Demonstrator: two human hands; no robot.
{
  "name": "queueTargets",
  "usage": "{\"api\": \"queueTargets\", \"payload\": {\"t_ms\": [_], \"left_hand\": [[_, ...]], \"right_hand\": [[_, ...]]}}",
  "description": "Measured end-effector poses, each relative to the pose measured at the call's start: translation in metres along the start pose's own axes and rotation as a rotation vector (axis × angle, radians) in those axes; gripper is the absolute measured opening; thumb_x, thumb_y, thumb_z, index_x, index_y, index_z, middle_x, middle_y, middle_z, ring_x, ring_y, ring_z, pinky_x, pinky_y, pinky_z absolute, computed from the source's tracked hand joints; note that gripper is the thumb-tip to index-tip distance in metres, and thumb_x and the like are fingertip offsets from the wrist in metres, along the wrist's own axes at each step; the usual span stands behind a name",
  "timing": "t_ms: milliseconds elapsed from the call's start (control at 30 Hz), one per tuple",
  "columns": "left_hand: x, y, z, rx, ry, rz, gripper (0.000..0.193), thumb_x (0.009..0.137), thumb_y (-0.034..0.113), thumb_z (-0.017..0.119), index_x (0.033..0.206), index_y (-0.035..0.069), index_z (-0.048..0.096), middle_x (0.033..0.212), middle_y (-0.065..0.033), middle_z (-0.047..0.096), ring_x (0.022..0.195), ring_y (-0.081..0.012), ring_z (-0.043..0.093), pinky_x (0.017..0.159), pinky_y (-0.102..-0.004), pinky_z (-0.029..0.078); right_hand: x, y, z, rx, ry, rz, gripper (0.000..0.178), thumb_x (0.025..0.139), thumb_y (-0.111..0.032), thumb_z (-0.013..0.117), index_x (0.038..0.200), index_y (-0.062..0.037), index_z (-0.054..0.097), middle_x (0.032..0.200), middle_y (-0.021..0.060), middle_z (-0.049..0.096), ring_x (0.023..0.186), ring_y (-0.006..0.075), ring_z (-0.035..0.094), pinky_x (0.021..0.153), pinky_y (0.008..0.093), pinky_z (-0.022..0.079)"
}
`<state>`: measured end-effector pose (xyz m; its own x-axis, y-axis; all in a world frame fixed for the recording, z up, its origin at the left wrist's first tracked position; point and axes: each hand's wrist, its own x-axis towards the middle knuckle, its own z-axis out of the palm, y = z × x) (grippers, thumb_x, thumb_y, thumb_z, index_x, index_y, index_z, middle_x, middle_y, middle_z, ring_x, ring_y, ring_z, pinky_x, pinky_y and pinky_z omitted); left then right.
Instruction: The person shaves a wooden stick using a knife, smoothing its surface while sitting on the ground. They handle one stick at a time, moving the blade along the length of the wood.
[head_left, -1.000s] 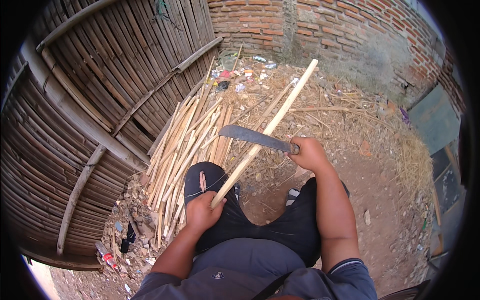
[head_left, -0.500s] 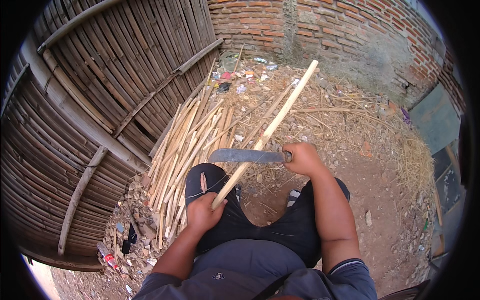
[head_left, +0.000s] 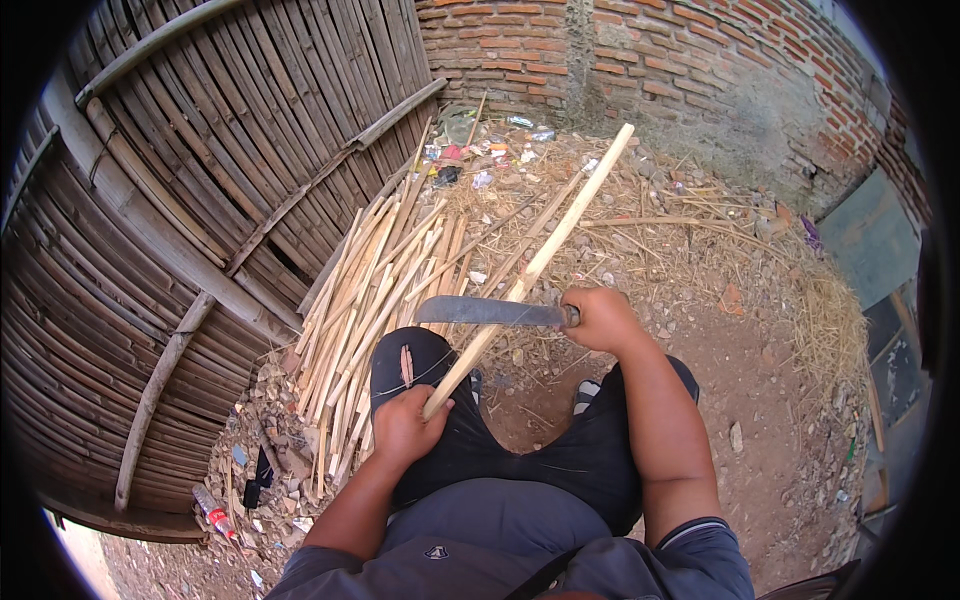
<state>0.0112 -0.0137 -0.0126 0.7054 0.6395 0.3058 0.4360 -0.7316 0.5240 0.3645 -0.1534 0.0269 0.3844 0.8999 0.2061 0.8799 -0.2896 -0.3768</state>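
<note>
The bamboo wall (head_left: 330,110) takes up my left side, leaning in at a slant, and the brick wall (head_left: 720,75) runs across the far side. Off to my right, a grey-green panel (head_left: 868,240) stands against the wall's end. Between bamboo and my left knee lies the pile (head_left: 365,300) of pale split sticks, most running lengthwise away from me. My black trousers (head_left: 520,482) are spread, knees apart, over bare dirt (head_left: 770,470).

The stick (head_left: 575,210) slants from my left thigh up and rightward, its far end toward the bricks. Across its middle lies the machete (head_left: 490,311), dark blade pointing left; whether its edge bites the wood, I cannot tell. My right hand (head_left: 605,318) has its fingers wrapped around the handle. My left hand (head_left: 405,425) rests by my left knee, fingers clenched on the stick's near end. A clear bottle (head_left: 213,510) with a red label lies in the rubble at lower left. Smallest, a tear (head_left: 406,365) shows at my left knee.
</note>
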Motion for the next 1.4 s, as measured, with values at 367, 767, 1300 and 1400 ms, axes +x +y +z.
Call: {"api": "queueTargets", "payload": {"t_ms": [367,767,1300,1400], "left_hand": [[0.0,0.001,-0.001,0.01,-0.003,-0.004,0.025,0.092,0.032,0.085,0.093,0.008,0.076,0.081,-0.0149,0.075,0.076,-0.0394,0.075,0.069,-0.0481,0.058],[0.0,0.001,-0.002,0.025,-0.019,0.016,0.028,0.093,0.033,0.084,0.099,0.007,0.076,0.085,-0.0164,0.076,0.08,-0.0402,0.076,0.072,-0.0487,0.059],[0.001,0.006,-0.003,0.061,-0.009,0.052,0.027,0.093,0.034,0.083,0.094,0.01,0.072,0.081,-0.0146,0.074,0.076,-0.0395,0.075,0.067,-0.051,0.058],[0.001,0.004,-0.003,0.074,-0.007,0.061,0.027,0.093,0.034,0.083,0.093,0.01,0.072,0.081,-0.0143,0.074,0.076,-0.0392,0.075,0.067,-0.0508,0.058]], "right_hand": [[0.002,-0.006,0.006,-0.02,-0.049,-0.079,0.026,0.077,-0.028,0.085,0.099,-0.0163,0.077,0.091,0.0127,0.078,0.093,0.0385,0.077,0.079,0.0518,0.059],[0.002,-0.004,0.009,-0.049,-0.109,-0.032,0.03,0.077,-0.03,0.086,0.103,-0.0169,0.078,0.095,0.0142,0.079,0.098,0.0407,0.076,0.084,0.0544,0.058],[0.001,-0.013,0.007,-0.084,-0.178,-0.035,0.033,0.08,-0.041,0.091,0.097,-0.0185,0.074,0.092,0.0108,0.079,0.097,0.0385,0.077,0.084,0.0574,0.057],[0.001,-0.012,0.008,-0.092,-0.17,-0.048,0.034,0.08,-0.042,0.091,0.098,-0.0186,0.074,0.092,0.0112,0.078,0.097,0.0385,0.077,0.082,0.0559,0.057]]}}
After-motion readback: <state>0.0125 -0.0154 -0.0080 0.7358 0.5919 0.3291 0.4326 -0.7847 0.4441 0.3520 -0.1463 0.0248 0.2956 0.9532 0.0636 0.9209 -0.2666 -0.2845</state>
